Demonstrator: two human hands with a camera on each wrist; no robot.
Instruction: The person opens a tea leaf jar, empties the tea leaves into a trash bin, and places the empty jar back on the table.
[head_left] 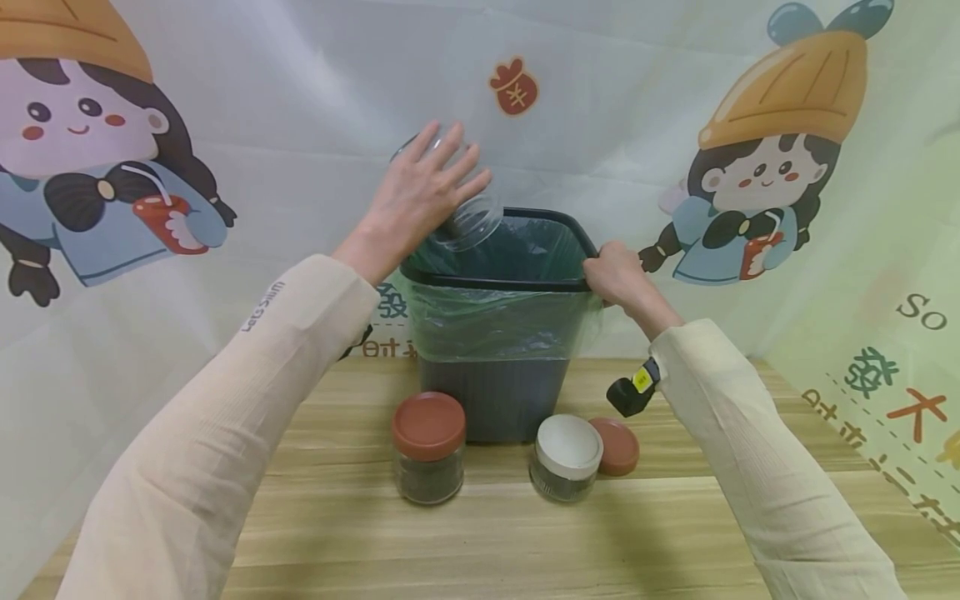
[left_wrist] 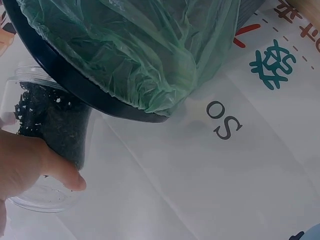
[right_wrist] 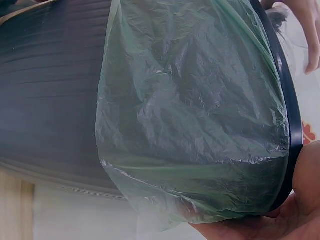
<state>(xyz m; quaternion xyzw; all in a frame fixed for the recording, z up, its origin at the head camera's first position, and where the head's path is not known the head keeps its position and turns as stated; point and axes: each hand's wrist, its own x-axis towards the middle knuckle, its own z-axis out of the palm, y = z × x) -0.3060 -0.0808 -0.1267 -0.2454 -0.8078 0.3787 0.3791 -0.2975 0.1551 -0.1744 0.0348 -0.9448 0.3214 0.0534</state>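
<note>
I have the clear jar (head_left: 457, 218) in my left hand (head_left: 416, 200), tipped mouth-down over the bin (head_left: 495, 333) in the upper middle of the head view. My fingers are spread along the jar's side and my thumb is round it, as the left wrist view shows, where dark crumbly contents (left_wrist: 50, 120) sit against the wall of the jar near the bin's rim. I judge the jar stiff, smooth and a bit slippery, light enough for one hand, and likely to crack if dropped if it is glass; the wide middle of its body is the sound place to hold it, clear of the mouth.

My right hand (head_left: 618, 275) grips the bin's right rim, fingers curled over the black edge and the green liner bag (right_wrist: 200, 125). The liner is thin and soft and would tear or slip if pulled, so the hard rim is the better hold.

On the wooden table (head_left: 525, 542), lower middle of the frame, stand a jar with a brown lid (head_left: 428, 448) and a jar with a white lid (head_left: 566, 458), both with dark contents. A loose brown lid (head_left: 618, 446) lies just beside the white-lidded one. A cartoon-printed sheet (head_left: 225, 125) hangs behind.
</note>
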